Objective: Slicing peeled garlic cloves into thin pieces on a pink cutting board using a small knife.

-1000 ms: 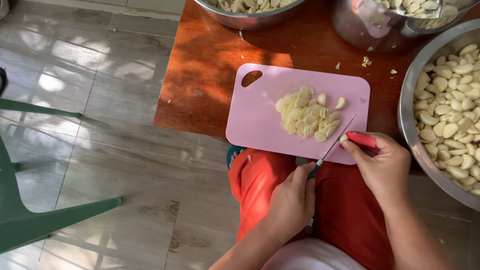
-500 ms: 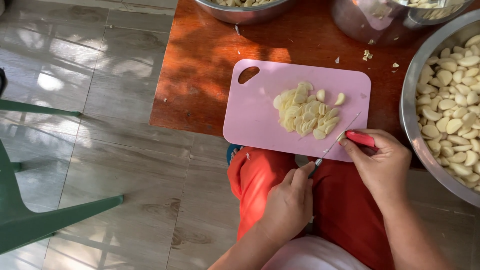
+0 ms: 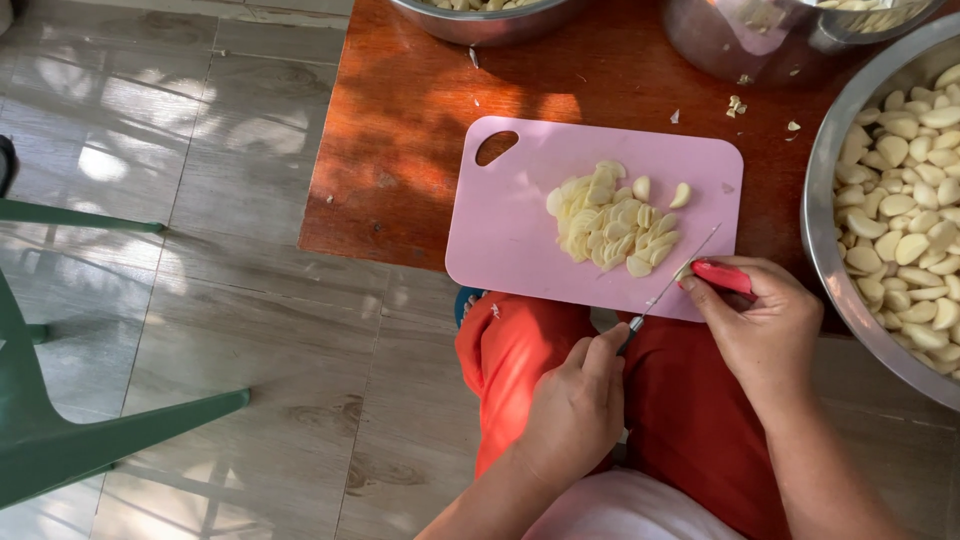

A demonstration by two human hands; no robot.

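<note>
On the pink cutting board [image 3: 520, 225] lies pale sliced garlic [image 3: 612, 223].

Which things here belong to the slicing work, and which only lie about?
In use: knife, right hand, left hand, pink cutting board, sliced garlic, bowl of peeled cloves.
Lying about: green chair, garlic scraps on the table.

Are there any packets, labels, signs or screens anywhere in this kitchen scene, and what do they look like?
None in view: no package, label, sign or screen.
What is there instead: a pink cutting board with sliced garlic on a wooden table, steel bowls, the largest at the right edge, full of peeled cloves, and a red-handled knife in the right hand, its tip touched by the left hand.
</note>
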